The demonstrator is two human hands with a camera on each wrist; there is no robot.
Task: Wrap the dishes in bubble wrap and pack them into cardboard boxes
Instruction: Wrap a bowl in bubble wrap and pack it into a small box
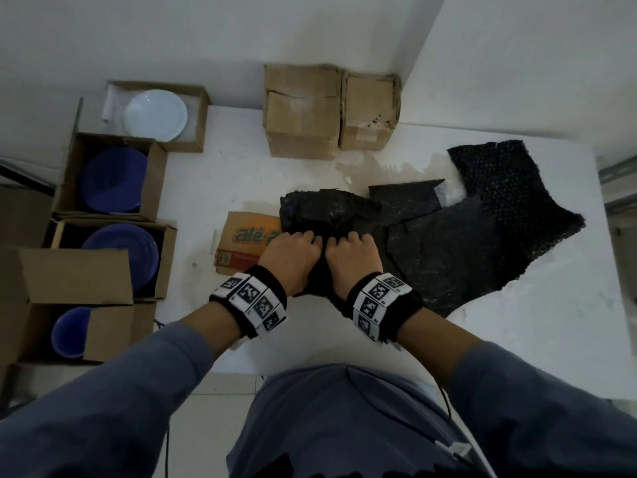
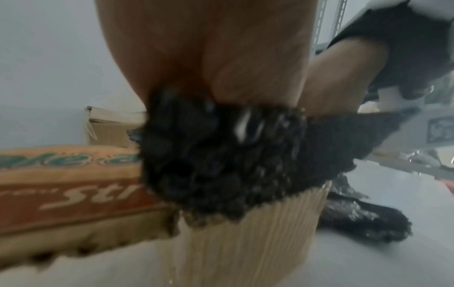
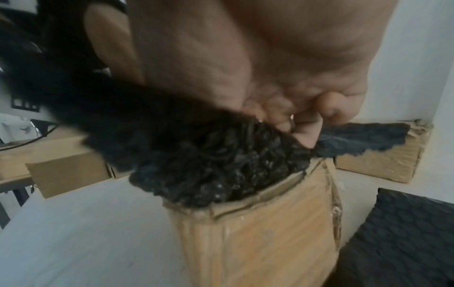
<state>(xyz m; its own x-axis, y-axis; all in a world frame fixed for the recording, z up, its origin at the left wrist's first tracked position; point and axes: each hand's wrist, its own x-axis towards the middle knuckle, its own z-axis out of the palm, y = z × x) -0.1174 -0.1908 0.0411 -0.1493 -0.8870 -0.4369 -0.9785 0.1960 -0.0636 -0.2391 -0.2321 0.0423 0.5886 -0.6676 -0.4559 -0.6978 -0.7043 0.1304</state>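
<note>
A bundle of black bubble wrap (image 1: pixel 320 215) sits in the open top of a cardboard box (image 1: pixel 248 236) printed with orange and green letters, in the middle of the white table (image 1: pixel 213 181). My left hand (image 1: pixel 296 248) and right hand (image 1: pixel 351 251) lie side by side on the bundle, fingers curled into the wrap. The left wrist view shows the bundle (image 2: pixel 221 155) under my palm, above the box wall (image 2: pixel 258 233). In the right wrist view my fingers (image 3: pixel 302 128) pinch the wrap (image 3: pixel 221 165) over the box (image 3: pixel 258 242). Whatever is inside the wrap is hidden.
Loose black bubble wrap sheets (image 1: pixel 499 215) spread to the right. Two closed cardboard boxes (image 1: pixel 303 108) (image 1: pixel 368 112) stand at the back. On the left, open boxes hold blue plates (image 1: pixel 113 179) (image 1: pixel 124 253), a blue bowl (image 1: pixel 70 332) and a white plate (image 1: pixel 155 113).
</note>
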